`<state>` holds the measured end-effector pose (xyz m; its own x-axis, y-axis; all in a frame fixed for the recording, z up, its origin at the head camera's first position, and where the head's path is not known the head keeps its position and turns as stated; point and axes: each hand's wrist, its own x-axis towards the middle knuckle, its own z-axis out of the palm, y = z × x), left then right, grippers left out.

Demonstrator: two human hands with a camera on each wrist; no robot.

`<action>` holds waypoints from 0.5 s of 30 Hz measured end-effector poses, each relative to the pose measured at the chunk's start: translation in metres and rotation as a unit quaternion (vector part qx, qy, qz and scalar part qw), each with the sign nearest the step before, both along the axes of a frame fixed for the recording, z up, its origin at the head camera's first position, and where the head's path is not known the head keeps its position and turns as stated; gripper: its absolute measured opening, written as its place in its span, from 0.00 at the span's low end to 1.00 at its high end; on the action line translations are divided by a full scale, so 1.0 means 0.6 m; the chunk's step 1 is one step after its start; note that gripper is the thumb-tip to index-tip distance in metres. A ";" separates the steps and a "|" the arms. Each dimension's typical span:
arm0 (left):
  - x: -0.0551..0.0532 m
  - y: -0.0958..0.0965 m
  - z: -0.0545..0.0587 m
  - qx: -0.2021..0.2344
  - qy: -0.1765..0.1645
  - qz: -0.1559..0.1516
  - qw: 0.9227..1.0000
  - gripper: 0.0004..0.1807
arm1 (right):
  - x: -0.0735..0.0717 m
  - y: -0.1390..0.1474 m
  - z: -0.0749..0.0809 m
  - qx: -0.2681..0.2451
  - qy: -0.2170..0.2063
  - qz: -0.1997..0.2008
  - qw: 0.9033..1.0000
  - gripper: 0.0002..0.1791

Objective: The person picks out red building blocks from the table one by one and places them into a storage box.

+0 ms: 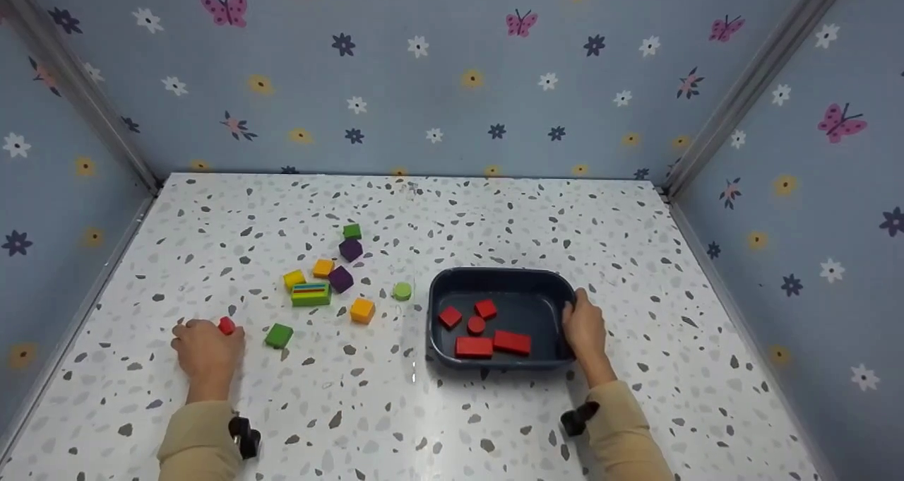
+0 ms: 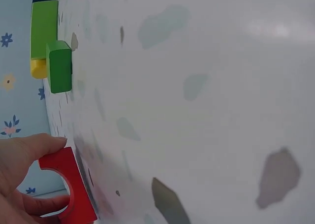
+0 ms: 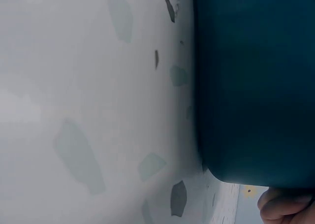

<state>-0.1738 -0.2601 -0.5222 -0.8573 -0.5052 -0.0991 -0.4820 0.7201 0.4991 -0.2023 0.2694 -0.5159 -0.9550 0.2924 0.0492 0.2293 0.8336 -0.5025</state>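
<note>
At the left of the head view, my left hand [image 1: 208, 350] holds a red arch block [image 1: 226, 325] low over the table. The left wrist view shows the thumb at one end of the arch block [image 2: 76, 182] and fingers at its other end and hollow. My right hand [image 1: 586, 329] grips the right rim of a dark blue bin [image 1: 551, 361]. Inside lie two red cubes [image 1: 450, 317], a red round block [image 1: 476, 325] and two red oblong blocks [image 1: 512, 342]. In the right wrist view, the bin's side [image 3: 256, 96] hides most of that hand.
A green block [image 1: 279, 336] lies right of my left hand. Beyond it are yellow-orange blocks [image 1: 363, 310], purple blocks [image 1: 341, 280], a striped green block [image 1: 311, 295], a far green block [image 1: 352, 232] and a light green round block [image 1: 402, 292]. Patterned walls [image 1: 438, 78] enclose the speckled table [image 1: 353, 424].
</note>
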 end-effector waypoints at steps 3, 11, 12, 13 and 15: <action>-0.001 0.005 0.006 0.007 0.006 0.004 1.000 0.34 | -0.002 0.000 0.001 0.003 0.005 -0.001 1.000 0.11; 0.002 0.037 0.029 0.004 0.032 -0.001 0.999 0.34 | -0.001 0.000 0.002 0.008 0.006 -0.004 1.000 0.11; 0.003 0.041 0.031 0.004 0.037 -0.002 0.999 0.33 | -0.001 0.000 0.002 0.007 0.003 -0.004 1.000 0.11; 0.004 0.046 0.034 0.003 0.043 -0.003 0.999 0.33 | -0.002 0.000 0.001 0.006 0.000 -0.004 1.000 0.11; 0.005 0.055 0.039 0.002 0.050 -0.007 0.999 0.32 | -0.002 -0.001 0.001 0.004 -0.001 -0.002 1.000 0.11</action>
<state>-0.1710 -0.2270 -0.4987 -0.8696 -0.4936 -0.0139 -0.4199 0.7244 0.5468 -0.2033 0.2689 -0.5153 -0.9538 0.2963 0.0495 0.2344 0.8370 -0.4945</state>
